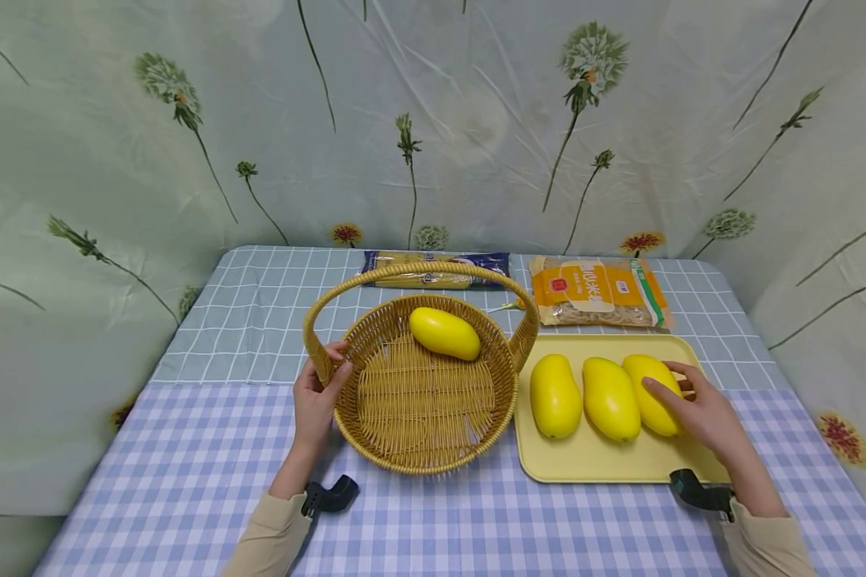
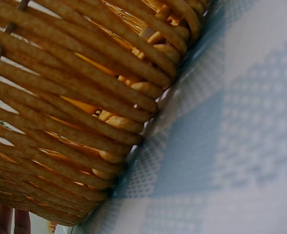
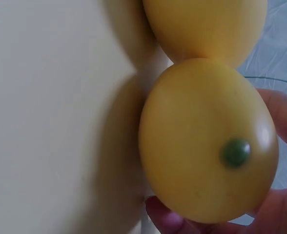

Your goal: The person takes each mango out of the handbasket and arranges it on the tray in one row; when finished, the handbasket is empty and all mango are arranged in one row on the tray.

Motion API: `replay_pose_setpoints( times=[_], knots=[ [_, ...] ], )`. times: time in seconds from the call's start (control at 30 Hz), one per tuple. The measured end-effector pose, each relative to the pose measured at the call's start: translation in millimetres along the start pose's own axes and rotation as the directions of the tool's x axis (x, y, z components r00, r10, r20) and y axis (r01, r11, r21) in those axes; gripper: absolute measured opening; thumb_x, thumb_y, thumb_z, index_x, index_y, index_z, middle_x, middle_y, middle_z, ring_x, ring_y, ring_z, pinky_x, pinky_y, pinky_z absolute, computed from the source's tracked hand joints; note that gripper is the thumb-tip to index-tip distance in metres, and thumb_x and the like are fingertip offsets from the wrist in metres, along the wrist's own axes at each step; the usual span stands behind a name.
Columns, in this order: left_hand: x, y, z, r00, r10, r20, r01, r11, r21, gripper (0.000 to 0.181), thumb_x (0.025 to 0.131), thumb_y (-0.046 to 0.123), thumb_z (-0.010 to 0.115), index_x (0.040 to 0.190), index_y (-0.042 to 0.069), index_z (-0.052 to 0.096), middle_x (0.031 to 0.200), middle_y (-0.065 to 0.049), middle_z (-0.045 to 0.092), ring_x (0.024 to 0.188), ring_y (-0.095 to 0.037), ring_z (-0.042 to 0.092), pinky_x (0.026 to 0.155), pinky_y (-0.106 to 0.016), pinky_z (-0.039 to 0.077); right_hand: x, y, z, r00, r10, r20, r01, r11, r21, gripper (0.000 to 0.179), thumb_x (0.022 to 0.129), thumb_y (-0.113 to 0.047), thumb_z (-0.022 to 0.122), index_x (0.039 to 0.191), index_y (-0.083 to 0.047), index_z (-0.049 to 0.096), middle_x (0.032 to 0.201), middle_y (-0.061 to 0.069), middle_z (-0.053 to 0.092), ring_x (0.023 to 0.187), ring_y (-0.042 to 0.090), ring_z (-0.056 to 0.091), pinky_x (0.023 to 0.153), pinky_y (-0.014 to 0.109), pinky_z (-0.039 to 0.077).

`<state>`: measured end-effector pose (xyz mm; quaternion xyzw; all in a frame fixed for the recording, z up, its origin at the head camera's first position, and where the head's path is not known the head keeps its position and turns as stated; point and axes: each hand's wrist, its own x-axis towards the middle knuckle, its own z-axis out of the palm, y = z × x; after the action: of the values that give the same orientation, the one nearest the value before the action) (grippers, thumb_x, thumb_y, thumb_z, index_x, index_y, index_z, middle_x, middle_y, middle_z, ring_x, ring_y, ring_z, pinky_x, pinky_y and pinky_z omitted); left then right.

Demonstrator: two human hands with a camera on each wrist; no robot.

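At the left side of a woven wicker basket [image 1: 426,461], my left hand [image 1: 321,393] grips the rim by the foot of its tall handle, the thumb toward the inside. A yellow mango [image 1: 444,333] lies inside against the far wall. My right hand [image 1: 700,405] holds the rightmost mango [image 1: 649,381] on a pale yellow tray [image 1: 584,469], its thumb over the top and fingers round the far side. In the right wrist view this mango [image 3: 197,136] shows a green spot at its end. Two more mangoes, a middle one [image 1: 611,401] and a left one [image 1: 555,397], lie beside it.
Behind the basket lies a blue pack of noodles [image 1: 404,268], partly hidden by the handle. An orange food bag [image 1: 599,292] lies behind the tray. Checked cloth [image 1: 440,529] covers the table, and a floral curtain [image 1: 476,160] hangs behind.
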<state>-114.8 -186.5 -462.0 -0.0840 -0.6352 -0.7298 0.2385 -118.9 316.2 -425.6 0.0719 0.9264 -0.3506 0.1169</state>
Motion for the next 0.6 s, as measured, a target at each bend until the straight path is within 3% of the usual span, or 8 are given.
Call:
replay_pose_setpoints(
  times=[0.33, 0.6],
  knots=[
    [-0.4, -0.4, -0.5, 1.0, -0.009, -0.006, 0.009, 1.0, -0.004, 0.013, 0.089, -0.011, 0.057, 0.097, -0.014, 0.048, 0.117, -0.021, 0.057, 0.117, -0.022, 0.05, 0.095, -0.027, 0.039, -2.2, 0.4, -2.8, 0.999, -0.011, 0.032, 0.011, 1.0, -0.017, 0.083, 0.094, -0.056, 0.044, 0.142, 0.008, 0.022, 0.124, 0.037, 0.038, 0.104, 0.047, 0.042, 0.079, 0.052, 0.042],
    [-0.1, 0.4, 0.1, 1.0, -0.009, -0.003, 0.009, 1.0, -0.005, 0.013, 0.089, -0.01, 0.057, 0.097, -0.014, 0.048, 0.117, -0.021, 0.057, 0.117, -0.022, 0.05, 0.095, -0.027, 0.039, -4.7, 0.0, -3.1, 0.999, -0.019, 0.034, 0.02, 1.0, -0.023, 0.085, 0.096, -0.053, 0.042, 0.143, 0.011, 0.014, 0.128, 0.042, 0.03, 0.107, 0.052, 0.038, 0.084, 0.062, 0.039]
  ],
)
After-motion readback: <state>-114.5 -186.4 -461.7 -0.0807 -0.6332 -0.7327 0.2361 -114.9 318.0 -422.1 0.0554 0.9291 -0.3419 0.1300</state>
